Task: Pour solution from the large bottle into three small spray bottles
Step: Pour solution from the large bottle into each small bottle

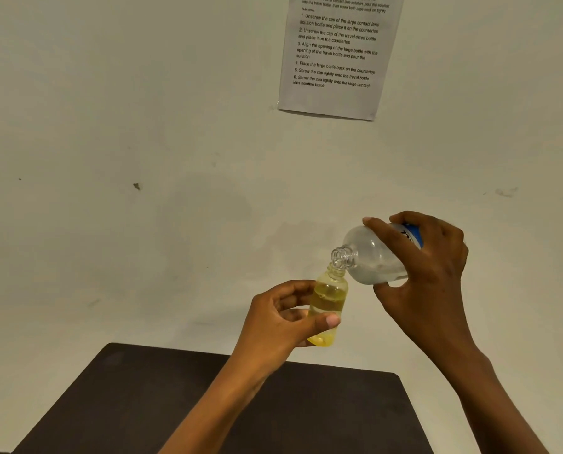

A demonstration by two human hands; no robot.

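head | large bottle (pixel 371 257) mouth at small bottle (pixel 327 303) rim | both off table (pixel 142 404)

The large bottle (pixel 370 257) was clear, glossy plastic, and the small bottle (pixel 327 299) yellow-tinted see-through plastic. The table (pixel 142 404) looked dark and matt. A paper sheet (pixel 335 93) was stuck on the matt wall (pixel 142 126).

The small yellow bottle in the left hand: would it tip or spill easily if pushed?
Probably tippy: the small yellow bottle is tall and narrow. Its neck is open and it is partly filled, so a knock would likely spill. Likely light: the left hand alone holds it.
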